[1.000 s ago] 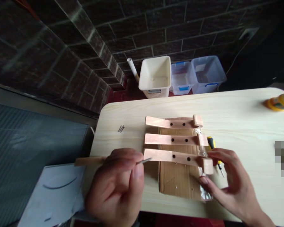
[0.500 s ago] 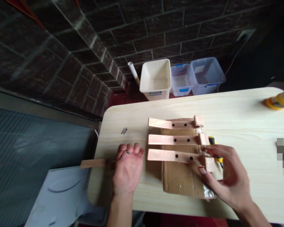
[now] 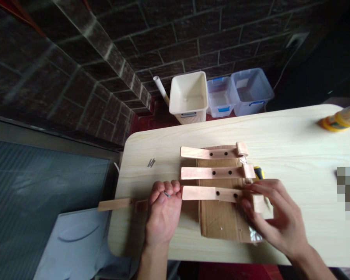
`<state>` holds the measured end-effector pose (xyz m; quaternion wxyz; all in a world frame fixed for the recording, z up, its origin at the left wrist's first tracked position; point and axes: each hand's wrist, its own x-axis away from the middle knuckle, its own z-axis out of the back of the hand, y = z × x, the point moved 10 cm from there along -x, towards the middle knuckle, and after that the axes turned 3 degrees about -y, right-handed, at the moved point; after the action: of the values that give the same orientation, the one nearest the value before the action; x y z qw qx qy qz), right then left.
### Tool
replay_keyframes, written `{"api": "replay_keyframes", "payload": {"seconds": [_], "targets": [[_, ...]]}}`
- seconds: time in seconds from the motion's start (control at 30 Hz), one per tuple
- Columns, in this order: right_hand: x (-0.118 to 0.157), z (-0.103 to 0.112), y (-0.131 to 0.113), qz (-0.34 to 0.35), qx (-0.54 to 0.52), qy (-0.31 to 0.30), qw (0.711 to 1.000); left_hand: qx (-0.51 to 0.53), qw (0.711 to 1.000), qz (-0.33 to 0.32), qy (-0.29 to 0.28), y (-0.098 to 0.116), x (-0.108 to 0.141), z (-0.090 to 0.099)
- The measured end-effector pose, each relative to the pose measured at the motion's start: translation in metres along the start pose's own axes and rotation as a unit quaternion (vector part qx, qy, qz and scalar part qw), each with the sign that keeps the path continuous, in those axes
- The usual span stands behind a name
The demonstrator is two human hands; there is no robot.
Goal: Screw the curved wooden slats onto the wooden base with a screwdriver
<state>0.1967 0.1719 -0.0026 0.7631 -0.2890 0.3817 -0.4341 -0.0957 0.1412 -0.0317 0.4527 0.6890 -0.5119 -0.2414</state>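
Note:
Three wooden hooks lie side by side across a piece of cardboard (image 3: 221, 219), each with two dark screw holes. My right hand (image 3: 282, 221) pinches the nearest wooden hook (image 3: 202, 193) close to its curled end, thumb on one side and fingers on the other. Palm up, my left hand (image 3: 165, 217) curls its fingers around a small screw (image 3: 167, 194), its fingertips by that hook's flat end. Beyond are the middle hook (image 3: 192, 173) and the far hook (image 3: 192, 153). A yellow-and-black screwdriver (image 3: 259, 172) is partly hidden behind my right hand.
Several loose screws (image 3: 151, 163) lie on the table (image 3: 309, 155), left of the hooks. Another wooden piece (image 3: 116, 204) juts over the left edge. A yellow-lidded container (image 3: 338, 120) lies at far right. A cream bin (image 3: 189, 93) and clear boxes (image 3: 252, 93) stand behind.
My left hand has moved right, up to the nearest hook's flat end, with the screw still in its fingers. My right hand has shifted slightly left and closed on the hook's curled end.

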Motion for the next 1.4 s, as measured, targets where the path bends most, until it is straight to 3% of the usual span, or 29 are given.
{"api": "replay_keyframes", "payload": {"seconds": [0.23, 0.57, 0.77, 1.4], "targets": [[0.007, 0.006, 0.006, -0.020, -0.057, -0.010, 0.998, 0.019, 1.000, 0.009, -0.014, -0.004, 0.000, -0.006], [0.000, 0.005, -0.010, 0.016, -0.005, 0.008, 1.000, 0.028, 0.999, -0.005, -0.026, 0.003, 0.001, -0.010], [-0.004, 0.007, -0.011, 0.021, 0.007, 0.011, 1.000, 0.088, 0.995, 0.035, 0.007, -0.012, 0.002, -0.013], [0.001, 0.010, -0.006, -0.004, -0.004, 0.008, 1.000, 0.150, 0.988, 0.019, 0.022, 0.002, -0.004, -0.006]]}}
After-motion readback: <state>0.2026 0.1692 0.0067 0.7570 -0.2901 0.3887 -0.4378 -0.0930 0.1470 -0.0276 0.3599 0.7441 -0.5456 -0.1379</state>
